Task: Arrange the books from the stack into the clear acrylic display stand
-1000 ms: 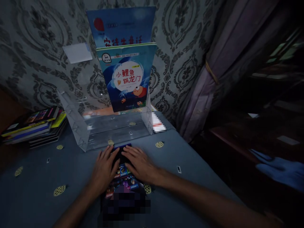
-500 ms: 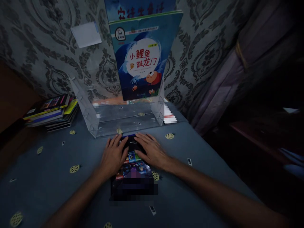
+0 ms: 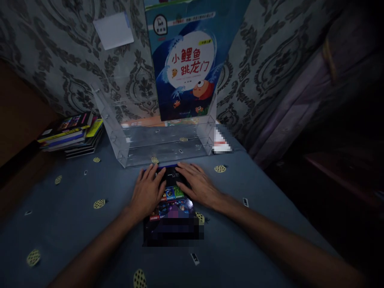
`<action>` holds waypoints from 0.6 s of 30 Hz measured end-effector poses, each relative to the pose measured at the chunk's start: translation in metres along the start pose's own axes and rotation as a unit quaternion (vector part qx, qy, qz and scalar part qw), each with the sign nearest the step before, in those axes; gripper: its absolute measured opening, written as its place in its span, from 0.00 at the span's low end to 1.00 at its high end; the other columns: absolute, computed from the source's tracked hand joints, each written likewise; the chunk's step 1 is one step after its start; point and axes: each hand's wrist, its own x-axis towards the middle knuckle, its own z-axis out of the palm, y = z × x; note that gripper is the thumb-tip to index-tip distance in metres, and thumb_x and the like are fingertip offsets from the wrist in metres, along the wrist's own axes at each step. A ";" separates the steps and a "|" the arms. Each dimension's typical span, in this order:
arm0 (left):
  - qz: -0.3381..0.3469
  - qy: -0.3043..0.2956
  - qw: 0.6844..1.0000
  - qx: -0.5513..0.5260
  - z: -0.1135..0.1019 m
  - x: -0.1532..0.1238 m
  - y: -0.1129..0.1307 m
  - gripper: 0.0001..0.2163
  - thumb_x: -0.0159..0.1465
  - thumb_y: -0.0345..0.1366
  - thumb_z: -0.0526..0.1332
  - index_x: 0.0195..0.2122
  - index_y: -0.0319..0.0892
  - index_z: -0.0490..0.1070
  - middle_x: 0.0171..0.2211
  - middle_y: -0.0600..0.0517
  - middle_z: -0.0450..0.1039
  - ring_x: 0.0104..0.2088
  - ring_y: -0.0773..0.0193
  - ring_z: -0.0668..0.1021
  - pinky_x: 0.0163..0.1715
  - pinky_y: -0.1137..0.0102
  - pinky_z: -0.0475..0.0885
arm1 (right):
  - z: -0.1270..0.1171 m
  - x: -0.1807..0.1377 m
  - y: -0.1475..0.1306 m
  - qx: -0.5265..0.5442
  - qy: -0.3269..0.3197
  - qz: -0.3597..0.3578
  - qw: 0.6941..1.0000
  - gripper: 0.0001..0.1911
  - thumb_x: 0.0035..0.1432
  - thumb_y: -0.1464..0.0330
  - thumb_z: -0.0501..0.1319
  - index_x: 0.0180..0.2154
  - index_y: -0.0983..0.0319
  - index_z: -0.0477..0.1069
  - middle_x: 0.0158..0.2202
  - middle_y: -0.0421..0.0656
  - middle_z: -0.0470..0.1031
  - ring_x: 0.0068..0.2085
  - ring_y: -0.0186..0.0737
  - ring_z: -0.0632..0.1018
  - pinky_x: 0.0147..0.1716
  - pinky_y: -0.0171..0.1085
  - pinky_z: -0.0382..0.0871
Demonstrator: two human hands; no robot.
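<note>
Head view: a black-covered book is laid flat on the desk, just in front of the clear acrylic rack by the far edge. Its far end is covered by left hand and right hand; left fingers spread, right fingers closer together, nothing pinched. Since half a second ago, only framing has shifted; the book is judged to be steadied, not moved.

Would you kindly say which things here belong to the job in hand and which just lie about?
Belonging, it seems:
dark book, with left hand and right hand on it
perhaps clear rack and fish-cover book

Probably lying about:
stacked books to the left
white card
</note>
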 end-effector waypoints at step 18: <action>0.108 -0.050 0.991 -0.055 -0.010 0.012 -0.001 0.24 0.68 0.27 0.51 0.65 0.41 0.64 0.67 0.45 0.64 0.69 0.55 0.64 0.66 0.51 0.60 | 0.006 0.001 0.008 0.045 0.055 -0.014 0.997 0.19 0.66 0.66 0.57 0.56 0.61 0.71 0.58 0.53 0.73 0.59 0.54 0.73 0.57 0.59 0.69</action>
